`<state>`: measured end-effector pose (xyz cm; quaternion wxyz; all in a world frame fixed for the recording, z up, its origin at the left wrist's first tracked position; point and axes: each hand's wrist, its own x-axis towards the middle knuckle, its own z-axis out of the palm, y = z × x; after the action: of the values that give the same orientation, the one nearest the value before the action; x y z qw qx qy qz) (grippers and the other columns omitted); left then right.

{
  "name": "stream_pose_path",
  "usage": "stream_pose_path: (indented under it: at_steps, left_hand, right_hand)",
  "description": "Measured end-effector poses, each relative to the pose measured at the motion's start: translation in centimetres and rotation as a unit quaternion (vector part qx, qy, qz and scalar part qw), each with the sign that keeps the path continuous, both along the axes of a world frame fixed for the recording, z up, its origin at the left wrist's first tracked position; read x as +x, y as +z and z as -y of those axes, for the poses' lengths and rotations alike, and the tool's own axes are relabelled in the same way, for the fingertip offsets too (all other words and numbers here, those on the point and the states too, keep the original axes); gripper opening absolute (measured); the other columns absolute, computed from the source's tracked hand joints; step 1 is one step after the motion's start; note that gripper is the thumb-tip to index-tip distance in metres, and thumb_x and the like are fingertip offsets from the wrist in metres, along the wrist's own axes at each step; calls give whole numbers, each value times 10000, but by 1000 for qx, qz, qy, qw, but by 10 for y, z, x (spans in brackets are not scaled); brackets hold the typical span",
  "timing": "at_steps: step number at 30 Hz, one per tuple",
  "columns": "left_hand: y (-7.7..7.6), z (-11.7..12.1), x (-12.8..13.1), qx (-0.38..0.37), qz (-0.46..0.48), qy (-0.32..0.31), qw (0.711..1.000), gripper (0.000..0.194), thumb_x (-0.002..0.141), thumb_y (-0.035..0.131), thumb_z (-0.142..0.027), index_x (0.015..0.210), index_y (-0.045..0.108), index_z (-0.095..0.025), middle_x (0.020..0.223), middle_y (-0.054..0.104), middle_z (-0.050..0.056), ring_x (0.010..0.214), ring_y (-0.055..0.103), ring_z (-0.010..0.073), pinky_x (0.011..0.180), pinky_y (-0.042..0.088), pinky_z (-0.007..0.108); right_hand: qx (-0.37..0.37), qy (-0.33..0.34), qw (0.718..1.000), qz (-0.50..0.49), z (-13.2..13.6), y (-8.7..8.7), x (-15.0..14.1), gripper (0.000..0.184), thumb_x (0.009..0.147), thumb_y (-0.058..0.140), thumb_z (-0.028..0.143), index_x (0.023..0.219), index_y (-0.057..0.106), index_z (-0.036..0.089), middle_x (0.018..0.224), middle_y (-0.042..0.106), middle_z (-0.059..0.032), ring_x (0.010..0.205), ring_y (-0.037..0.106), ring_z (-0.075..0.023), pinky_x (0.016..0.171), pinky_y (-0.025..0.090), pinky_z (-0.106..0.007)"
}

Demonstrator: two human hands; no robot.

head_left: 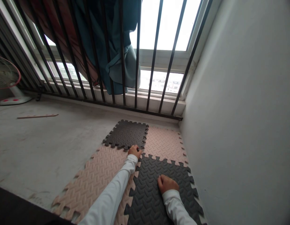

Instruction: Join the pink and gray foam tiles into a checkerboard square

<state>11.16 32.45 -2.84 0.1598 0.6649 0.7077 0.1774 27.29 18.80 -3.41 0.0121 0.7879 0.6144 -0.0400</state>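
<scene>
A pedestal fan point(7, 75) is seen on the concrete floor point(48, 150). The left hand point(135, 151) is held curled at the seam between a dark foam mat tile point(126, 135) and a pink tile point(95, 181); a grip cannot be told. The right hand point(167, 183) is laid open on another dark tile point(149, 203).

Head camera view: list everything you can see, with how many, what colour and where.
Foam mat tiles: 2, dark grey, far left and near right of the mat.
Foam mat tiles: 2, pale pink, interlocked with the dark ones.
Concrete floor: 1, grey, under the mat.
Wooden strip: 1, pale brown, on the floor, left.
Electric fan: 1, white and pink, far left.
Window bars: several, black, ahead.
Curtain: 1, teal, behind the bars.
Wall: 1, white, right.
Left hand: 1, white sleeve, on a tile seam.
Right hand: 1, white sleeve, on the near dark tile.
</scene>
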Motion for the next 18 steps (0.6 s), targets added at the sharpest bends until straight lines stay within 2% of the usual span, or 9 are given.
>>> stream_pose_path:
  at_steps: [12, 18]
  left_hand:
    - [-4, 7, -4, -22, -43, -39, 998, 198, 690, 466, -273, 819, 579, -174, 905, 591, 71, 857, 536, 159, 711, 370, 240]
    - [-1, 11, -2, -32, -99, -60, 993, 235, 717, 435, -277, 879, 577, -184, 946, 568, 81, 879, 537, 176, 706, 375, 271]
  right_hand:
    - [3, 2, 1000, -7, 0, 0, 0, 318, 818, 352, 315, 696, 640, 256, 758, 678, -14, 676, 608, -132, 563, 356, -215]
    - [-4, 5, 1000, -5, 0, 1, 1, 317, 824, 348, 310, 716, 641, 261, 774, 681, -5, 687, 613, -140, 561, 360, -221]
